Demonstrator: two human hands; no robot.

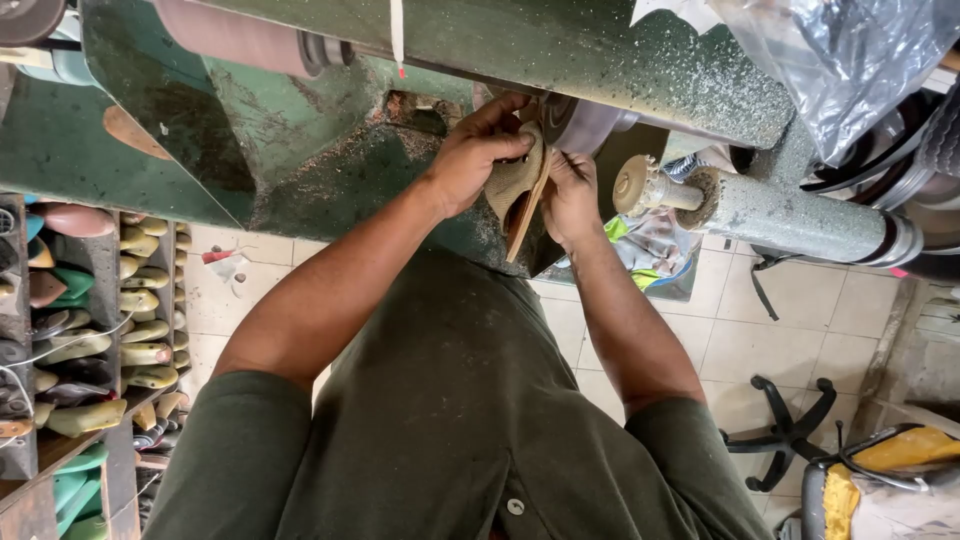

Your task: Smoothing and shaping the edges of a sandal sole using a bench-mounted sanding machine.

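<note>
Both hands, left hand (478,160) and right hand (570,195), grip a tan, flat shoe sole (520,190) against the green dusty sanding machine (560,50), over a pale tiled floor (780,330); wooden shelves of shoe lasts (100,330) stand at the left.

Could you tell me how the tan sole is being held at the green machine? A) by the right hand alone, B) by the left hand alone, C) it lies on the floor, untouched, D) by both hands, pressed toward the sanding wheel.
D: the left hand and right hand both grip the sole against the wheel.
</note>
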